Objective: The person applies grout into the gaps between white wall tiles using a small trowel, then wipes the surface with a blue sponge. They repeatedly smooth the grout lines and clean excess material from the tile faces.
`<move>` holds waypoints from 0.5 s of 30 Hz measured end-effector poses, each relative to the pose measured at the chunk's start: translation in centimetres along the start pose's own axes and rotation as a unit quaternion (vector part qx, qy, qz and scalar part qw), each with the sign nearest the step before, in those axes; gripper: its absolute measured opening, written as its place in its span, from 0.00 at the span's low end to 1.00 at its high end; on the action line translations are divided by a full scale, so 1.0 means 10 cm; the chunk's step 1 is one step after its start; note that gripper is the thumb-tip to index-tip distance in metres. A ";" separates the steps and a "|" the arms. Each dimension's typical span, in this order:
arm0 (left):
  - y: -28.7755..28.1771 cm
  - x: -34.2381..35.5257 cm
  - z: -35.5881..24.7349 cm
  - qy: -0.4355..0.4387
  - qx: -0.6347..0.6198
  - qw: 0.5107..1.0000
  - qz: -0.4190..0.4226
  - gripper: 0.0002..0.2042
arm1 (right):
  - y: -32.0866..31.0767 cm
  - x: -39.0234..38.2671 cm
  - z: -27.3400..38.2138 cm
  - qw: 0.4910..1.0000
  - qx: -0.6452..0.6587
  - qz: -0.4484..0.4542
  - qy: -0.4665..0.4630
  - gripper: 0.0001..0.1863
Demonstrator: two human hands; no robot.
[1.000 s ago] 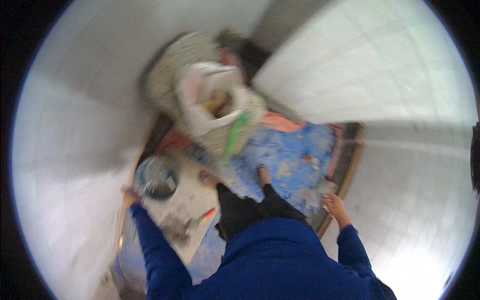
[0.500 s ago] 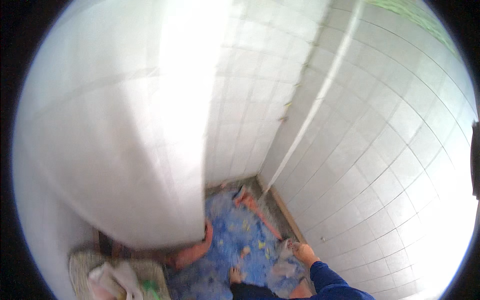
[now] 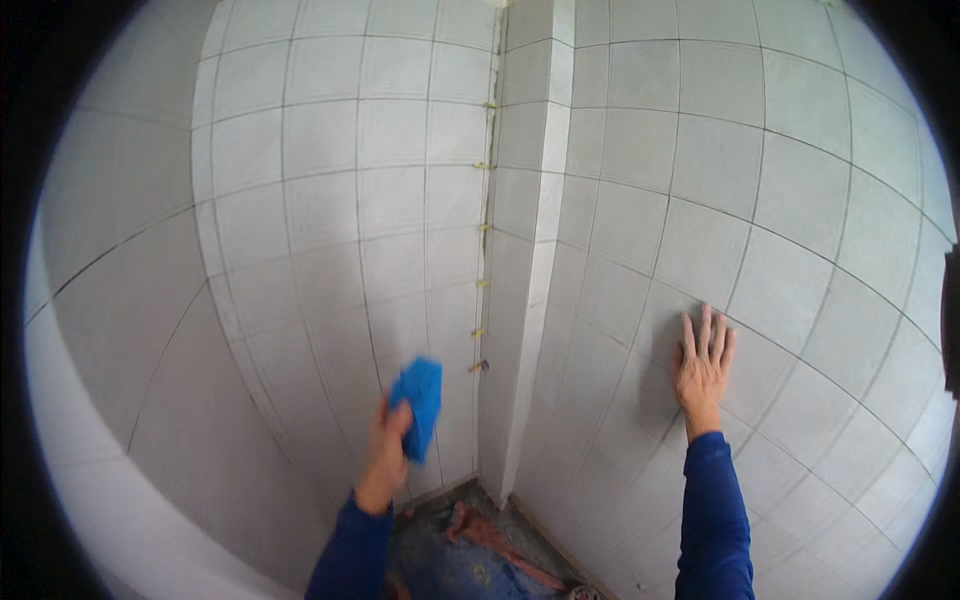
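My left hand (image 3: 385, 450), smeared by motion, grips a blue sponge-like block (image 3: 422, 395) with the fingers closed around it. It is in front of the corner's left wall (image 3: 320, 230) of pale tiles; whether the block touches the tiles I cannot tell. On the right-hand tiled wall (image 3: 800, 250), my right hand (image 3: 705, 375) is spread out flat with fingers pointing up and nothing in it. Small yellow tile spacers (image 3: 482, 284) stick out of the vertical joint between the left wall and a narrow tiled column (image 3: 512, 250).
Down in the corner, a blue stained covering (image 3: 440, 550) lies on the floor. A reddish crumpled strip (image 3: 490, 540) rests along it by the wall's foot. A smooth grey-white wall surface (image 3: 130, 300) closes in on the far left.
The view has risen from the floor to the walls. My right hand has left the low spot near the floor and now lies on the tiles. My left hand has come into view with the blue block.
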State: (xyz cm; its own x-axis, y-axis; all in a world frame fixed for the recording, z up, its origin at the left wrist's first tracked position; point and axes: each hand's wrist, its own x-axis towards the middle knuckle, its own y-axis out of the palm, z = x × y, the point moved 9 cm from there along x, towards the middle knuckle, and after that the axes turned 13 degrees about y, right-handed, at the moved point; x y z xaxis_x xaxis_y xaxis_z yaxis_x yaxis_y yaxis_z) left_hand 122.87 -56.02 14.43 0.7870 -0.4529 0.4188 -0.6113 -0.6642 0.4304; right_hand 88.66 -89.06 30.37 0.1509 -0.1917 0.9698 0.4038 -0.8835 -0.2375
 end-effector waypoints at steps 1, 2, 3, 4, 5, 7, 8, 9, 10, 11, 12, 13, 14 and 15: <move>0.29 0.53 -0.36 0.117 0.010 0.993 0.026 0.39 | 0.08 0.00 -0.02 1.000 -0.007 0.015 0.012 0.31; 0.54 1.08 -0.74 0.212 0.074 0.974 0.026 0.40 | 0.11 -0.02 -0.04 1.000 -0.013 0.008 0.020 0.30; 0.79 1.42 -1.19 0.352 0.179 0.919 0.023 0.37 | 0.17 -0.03 -0.05 0.999 -0.010 0.028 0.032 0.30; 1.11 1.87 -1.57 0.446 0.238 0.863 0.026 0.34 | 0.16 -0.05 -0.05 0.999 -0.027 0.003 0.031 0.29; 1.40 2.13 -1.95 0.558 0.330 0.761 -0.004 0.31 | 0.18 -0.06 -0.06 0.999 -0.036 -0.005 0.033 0.28; 1.89 2.78 -2.38 0.639 0.343 0.688 0.005 0.29 | 0.22 -0.09 -0.08 0.997 -0.060 -0.020 0.036 0.27; 2.08 3.11 -2.54 0.654 0.375 0.657 -0.008 0.28 | 0.26 -0.08 -0.12 0.996 -0.073 -0.018 0.053 0.26; 2.28 3.40 -2.70 0.678 0.403 0.614 -0.021 0.28 | 0.25 -0.09 -0.11 0.993 -0.093 -0.048 0.046 0.25; 2.44 3.58 -2.86 0.733 0.403 0.547 -0.037 0.27 | 0.32 -0.10 -0.16 0.990 -0.121 -0.022 0.069 0.24; 2.57 3.79 -2.96 0.763 0.413 0.494 -0.051 0.27 | 0.29 -0.10 -0.13 0.989 -0.126 -0.052 0.053 0.23; 2.69 4.00 -3.03 0.778 0.434 0.451 -0.062 0.27 | 0.31 -0.10 -0.16 0.987 -0.140 -0.035 0.065 0.22; 2.79 4.22 -3.12 0.785 0.442 0.430 -0.066 0.27 | 0.30 -0.10 -0.13 0.984 -0.166 -0.052 0.047 0.22; 2.88 4.44 -3.22 0.778 0.462 0.419 -0.070 0.27 | 0.28 -0.09 -0.12 0.983 -0.171 -0.053 0.045 0.22; 2.94 4.69 -3.29 0.744 0.505 0.432 -0.070 0.27 | 0.26 -0.08 -0.09 0.982 -0.177 -0.062 0.036 0.22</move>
State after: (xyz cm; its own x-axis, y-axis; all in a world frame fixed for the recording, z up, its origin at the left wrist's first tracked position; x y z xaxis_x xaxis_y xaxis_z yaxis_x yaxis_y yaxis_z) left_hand 139.10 -77.21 73.02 -0.5729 0.0184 0.8194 0.3739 -0.8838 0.2813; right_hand 88.75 -91.60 29.07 0.0516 -0.0923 0.9944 0.0738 -0.9926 -0.0960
